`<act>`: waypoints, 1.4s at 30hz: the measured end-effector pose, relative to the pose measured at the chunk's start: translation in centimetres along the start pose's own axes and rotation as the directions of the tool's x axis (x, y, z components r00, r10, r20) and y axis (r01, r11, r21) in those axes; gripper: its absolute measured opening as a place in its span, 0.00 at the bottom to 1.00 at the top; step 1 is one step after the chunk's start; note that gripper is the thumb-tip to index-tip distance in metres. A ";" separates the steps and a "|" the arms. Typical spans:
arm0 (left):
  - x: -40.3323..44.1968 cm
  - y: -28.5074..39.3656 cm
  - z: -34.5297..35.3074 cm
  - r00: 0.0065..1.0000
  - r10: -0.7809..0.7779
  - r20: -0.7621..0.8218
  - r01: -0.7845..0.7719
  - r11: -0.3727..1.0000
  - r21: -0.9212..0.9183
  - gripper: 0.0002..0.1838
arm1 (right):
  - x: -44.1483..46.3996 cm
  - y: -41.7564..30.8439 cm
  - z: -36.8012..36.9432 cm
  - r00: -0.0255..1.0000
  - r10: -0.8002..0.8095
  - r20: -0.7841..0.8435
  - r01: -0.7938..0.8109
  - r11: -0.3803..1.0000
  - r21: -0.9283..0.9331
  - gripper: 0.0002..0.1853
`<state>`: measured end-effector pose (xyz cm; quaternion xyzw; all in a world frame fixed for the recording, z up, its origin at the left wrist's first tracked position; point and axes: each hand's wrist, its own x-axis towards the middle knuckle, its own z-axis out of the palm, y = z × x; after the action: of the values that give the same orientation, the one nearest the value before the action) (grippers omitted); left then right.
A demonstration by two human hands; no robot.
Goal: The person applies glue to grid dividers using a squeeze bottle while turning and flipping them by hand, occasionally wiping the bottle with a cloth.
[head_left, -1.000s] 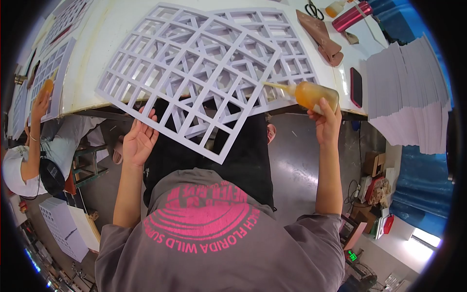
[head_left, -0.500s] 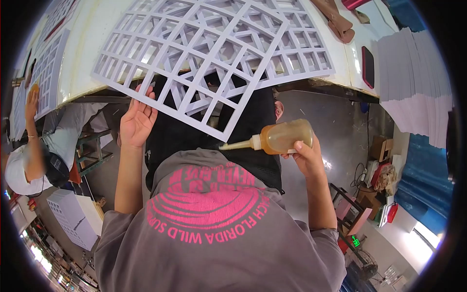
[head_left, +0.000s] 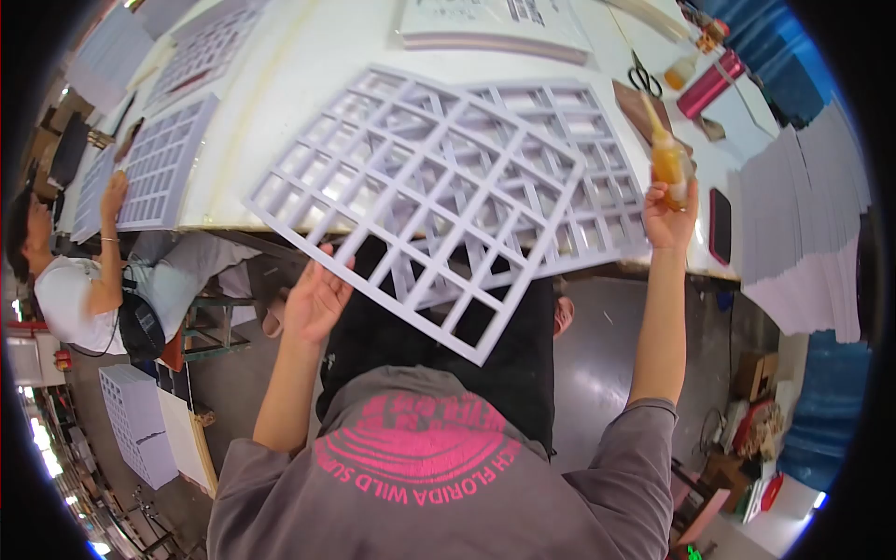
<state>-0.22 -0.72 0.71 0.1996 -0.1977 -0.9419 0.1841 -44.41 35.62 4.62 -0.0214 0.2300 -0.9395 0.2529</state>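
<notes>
White lattice panel (head_left: 433, 198), probably light but fragile, best held at its edge: left fingers (head_left: 319, 278) grasp eight o'clock; right fingers (head_left: 657, 193) grip an amber squeeze bottle (head_left: 668, 161) at three o'clock.

The grid (head_left: 432, 207) mid-frame looks like smooth, matt board. Right of it, the bottle (head_left: 668, 163) is translucent, glossy plastic; the flask (head_left: 711, 84), upper right, has a shiny metallic finish. The tabletop (head_left: 308, 56) is smooth and glossy, the shirt (head_left: 448, 518) below matt cloth.
</notes>
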 end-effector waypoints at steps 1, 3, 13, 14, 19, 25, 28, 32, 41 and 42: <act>-0.2 0.0 0.4 1.000 0.007 0.030 -0.007 1.000 0.003 0.16 | 1.5 -0.8 -1.1 0.998 -0.056 0.012 0.055 0.998 0.022 0.33; -0.5 0.1 0.8 0.998 0.016 0.067 -0.019 0.999 0.044 0.16 | 2.4 -1.4 -3.2 0.994 -0.114 0.003 0.113 0.991 0.069 0.33; 3.0 0.2 4.9 0.931 0.143 0.337 -0.123 0.989 -0.081 0.13 | 1.9 -2.0 -6.6 0.982 -0.186 0.012 0.179 0.958 0.225 0.33; 4.6 0.6 5.7 0.926 0.165 0.340 -0.145 0.986 -0.082 0.13 | 1.9 -1.9 -6.4 0.980 -0.200 0.001 0.194 0.953 0.232 0.33; 14.4 -0.4 13.0 0.937 0.188 0.293 -0.221 0.972 0.082 0.11 | 1.9 -1.9 -6.1 0.967 -0.246 -0.062 0.254 0.936 0.244 0.33; 26.2 -4.8 16.1 1.000 -0.006 0.018 0.002 0.968 0.250 0.10 | 1.7 -2.0 -5.6 0.974 -0.219 -0.058 0.226 0.928 0.295 0.33; 29.5 -6.3 18.1 1.000 -0.029 -0.004 0.029 0.945 0.327 0.08 | 1.7 -2.0 -5.6 0.975 -0.213 -0.057 0.220 0.923 0.315 0.33; 36.4 -6.0 22.3 0.997 0.044 0.063 -0.058 0.970 0.235 0.09 | 1.9 -2.1 -5.3 0.977 -0.203 -0.072 0.215 0.932 0.291 0.32; 31.3 -10.2 31.6 0.932 -0.191 0.308 -0.059 0.760 0.647 0.22 | 2.1 -2.1 -5.2 0.973 -0.211 -0.098 0.231 0.932 0.281 0.34; 28.5 -11.1 32.7 0.859 -0.263 0.440 -0.202 0.616 0.761 0.21 | 2.2 -2.0 -5.2 0.972 -0.213 -0.101 0.233 0.931 0.280 0.34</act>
<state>-42.15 6.36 14.64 0.0056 -0.6274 -0.7787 0.0016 -48.05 38.32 0.74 0.0225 0.0943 -0.9858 0.1369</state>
